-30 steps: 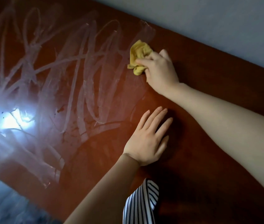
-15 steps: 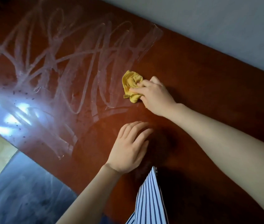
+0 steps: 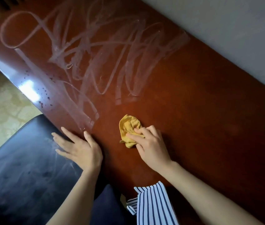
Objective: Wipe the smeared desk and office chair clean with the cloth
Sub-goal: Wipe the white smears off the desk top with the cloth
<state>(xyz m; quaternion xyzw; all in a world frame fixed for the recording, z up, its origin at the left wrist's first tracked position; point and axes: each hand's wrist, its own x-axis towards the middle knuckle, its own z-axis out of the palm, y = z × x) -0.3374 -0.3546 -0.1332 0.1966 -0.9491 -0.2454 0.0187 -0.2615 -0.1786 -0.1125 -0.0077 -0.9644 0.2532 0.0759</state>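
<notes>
a: how is the light?
b: dim and warm. a white glare lies on the left edge of the table [image 3: 201, 120], a soft shadow beside the right hand [image 3: 152, 148].
a: and sharpness?
b: slightly soft; borders bend.

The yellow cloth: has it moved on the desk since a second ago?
Yes. The right hand has drawn the cloth from the smears, far end near the wall, to bare desk past their near end.

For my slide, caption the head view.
Right hand holds yellow cloth on smeared desk; left hand rests at its edge.
</notes>
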